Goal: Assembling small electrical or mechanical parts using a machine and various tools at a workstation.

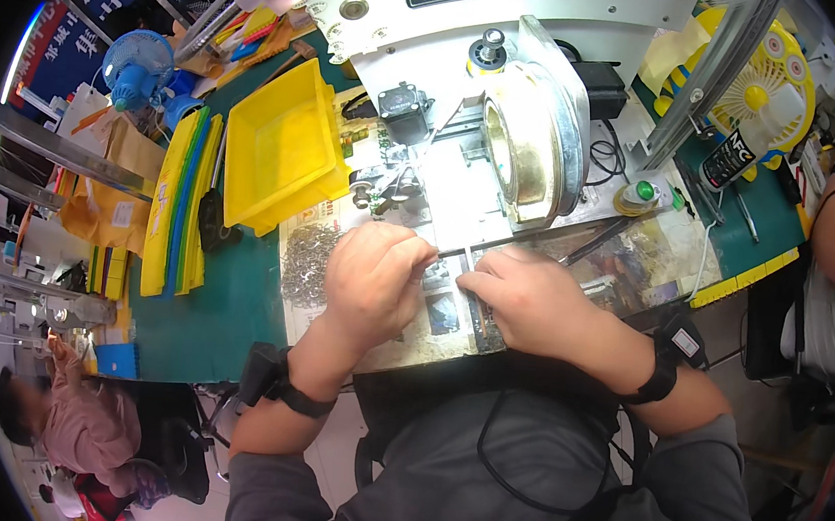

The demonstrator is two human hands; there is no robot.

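Observation:
My left hand (374,278) is closed in a pinch at the front of a bench machine (372,0); whatever sits between its fingertips is too small to make out. Across a narrow metal rail (470,266) my right hand (527,293) is closed too, thumb and fingers pressed together, their contents hidden. Beside my left hand lies a tangled heap of fine silvery metal pieces, perhaps chain (308,262). Beyond my hands, the machine carries a large round metal wheel (513,154), a small black motor (405,111) and a clamp-like mechanism (389,190).
Left of the machine rests a yellow plastic bin (283,147), with yellow, green and blue strips (180,203) on the green mat (215,326). A green-capped bottle (637,195), black can (727,162) and yellow fan (760,93) stand right. Other people sit at both sides.

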